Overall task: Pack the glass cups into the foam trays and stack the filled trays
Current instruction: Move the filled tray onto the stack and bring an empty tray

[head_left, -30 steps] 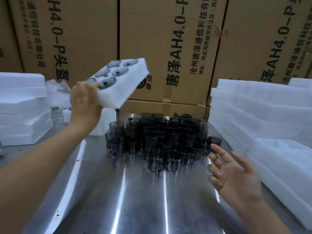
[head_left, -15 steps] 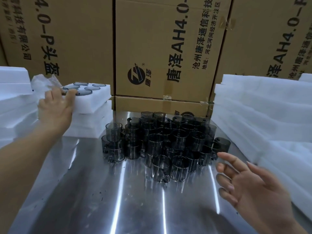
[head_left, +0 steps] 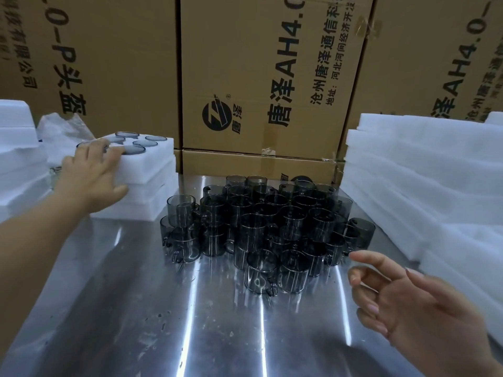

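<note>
Steel, polished and streaked with reflections, forms the table nearest the camera. Over its near right part hovers the right hand, palm turned inward, fingers apart and loosely bent, holding nothing. Just beyond it, at the middle of the table, stands a dense cluster of smoky grey glass cups with handles, mostly upright and touching one another, some sitting on top of others.

Further back on the left, the left hand rests on the near left corner of a filled white foam tray. Its fingers lie fairly straight across the top and the thumb is spread against the front. Round cup rims show in this tray's holes. It lies on top of a short stack of white foam trays.

A tall pile of white foam sheets lines the right side, more white foam blocks the left, with crumpled clear plastic between them and the stack. Brown printed cardboard boxes wall the back.
</note>
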